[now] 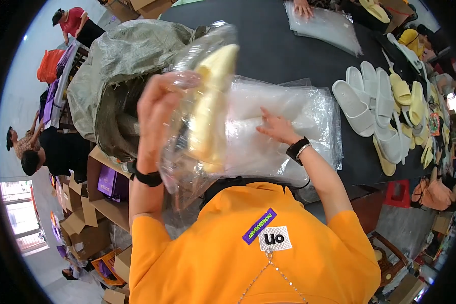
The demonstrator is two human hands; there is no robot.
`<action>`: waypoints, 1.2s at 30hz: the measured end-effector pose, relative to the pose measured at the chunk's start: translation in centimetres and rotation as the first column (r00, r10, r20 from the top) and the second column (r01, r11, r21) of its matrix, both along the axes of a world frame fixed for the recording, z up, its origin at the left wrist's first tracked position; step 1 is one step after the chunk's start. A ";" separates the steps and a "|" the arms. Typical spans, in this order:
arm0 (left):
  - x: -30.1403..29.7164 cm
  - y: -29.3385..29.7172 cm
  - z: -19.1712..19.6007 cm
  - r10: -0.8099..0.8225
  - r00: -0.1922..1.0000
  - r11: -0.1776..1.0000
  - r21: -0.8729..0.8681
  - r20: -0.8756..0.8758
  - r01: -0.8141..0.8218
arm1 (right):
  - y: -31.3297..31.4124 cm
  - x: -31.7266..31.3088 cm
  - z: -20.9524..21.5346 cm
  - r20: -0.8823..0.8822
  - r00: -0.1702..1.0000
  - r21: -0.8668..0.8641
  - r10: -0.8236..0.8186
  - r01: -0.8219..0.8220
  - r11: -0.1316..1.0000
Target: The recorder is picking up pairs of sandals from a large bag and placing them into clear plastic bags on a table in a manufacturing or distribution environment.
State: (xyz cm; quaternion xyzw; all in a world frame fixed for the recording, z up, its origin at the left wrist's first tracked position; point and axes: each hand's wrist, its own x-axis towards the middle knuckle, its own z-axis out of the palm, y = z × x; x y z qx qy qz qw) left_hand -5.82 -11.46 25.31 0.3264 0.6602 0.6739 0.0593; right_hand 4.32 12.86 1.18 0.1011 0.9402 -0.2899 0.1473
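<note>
Raised on the left, my left hand (157, 109) is closed on a clear plastic bag with pale yellow slippers (213, 101) inside; motion blurs it slightly. My right hand (279, 128) lies with fingers spread on a stack of clear plastic bags (314, 119) on the dark table. It grips nothing. Just past my left hand, a big woven sack (119, 53) gapes open. White slippers (353, 107) and yellow slippers (401, 89) lie in a heap on the table to the right of the bags.
Across the table (258, 45), another person's hand (303, 8) touches a second pile of clear bags (324, 28). Cardboard boxes (83, 223) stand at the lower left, one holding a purple box (112, 182). A red stool (397, 194) is on the right. Other people work around.
</note>
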 end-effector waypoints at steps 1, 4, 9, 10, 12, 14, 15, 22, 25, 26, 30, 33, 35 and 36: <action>0.5 0.5 -0.4 -0.080 0.995 0.994 -0.073 -0.061 0.075 | 0.3 -0.2 0.0 0.000 1.000 0.003 0.004 -0.004 1.000; 0.2 2.6 -0.5 -0.198 0.976 0.978 -0.043 0.091 0.202 | 1.2 -1.0 -0.4 0.004 0.994 -0.321 -0.105 0.101 0.942; -2.0 6.3 0.5 -0.418 0.900 0.886 0.272 0.123 0.375 | 0.1 -2.7 -3.6 -0.244 0.963 -0.016 0.113 -0.120 0.993; -2.1 6.9 0.7 -0.422 0.902 0.885 0.257 0.090 0.388 | -0.2 -2.5 -3.7 -0.243 0.963 -0.016 0.113 -0.120 0.993; -1.8 8.0 0.6 -0.441 0.896 0.876 0.246 0.056 0.416 | -1.0 -1.5 -3.4 -0.321 0.933 0.133 0.165 -0.128 0.983; -1.9 8.2 0.3 -0.453 0.867 0.891 -0.069 -0.208 0.449 | -0.6 -1.4 -2.3 -0.273 0.950 -0.079 0.151 -0.179 0.981; -1.8 8.6 0.1 -0.519 0.733 0.848 -0.372 -0.440 0.377 | -0.1 -1.0 -3.9 -0.268 0.954 -0.082 0.135 -0.162 0.983; 3.7 7.2 -13.2 -0.867 0.388 0.448 -0.830 -0.312 0.332 | 9.2 7.3 -15.3 -0.193 0.894 -0.757 -0.404 0.126 0.641; 5.9 2.8 -19.4 -0.796 0.518 0.475 -0.853 -0.313 0.215 | 10.0 7.9 -7.8 0.247 0.802 -0.953 -0.544 0.303 0.014; 6.0 2.0 -19.4 -0.789 0.530 0.478 -0.852 -0.310 0.213 | 7.8 6.4 -2.2 0.613 0.670 -0.770 -0.419 0.386 -0.509; 5.3 -0.2 -18.6 -0.458 0.872 0.607 -0.657 0.171 0.447 | 9.0 7.9 -1.8 0.587 0.681 -0.809 -0.439 0.510 -0.291; 4.3 -3.0 -20.1 0.178 0.982 0.847 -0.518 0.066 -0.118 | 8.9 9.0 -1.5 0.425 0.783 -0.845 -0.454 0.524 0.111; 3.7 -5.2 -22.3 0.412 0.878 0.852 -0.443 0.242 -0.278 | 9.0 9.3 -0.9 0.429 0.786 -0.773 -0.446 0.574 0.268; 3.6 -6.4 -23.6 0.516 0.810 0.806 -0.477 0.278 -0.350 | 8.3 8.9 0.7 0.487 0.723 -0.766 -0.489 0.623 0.159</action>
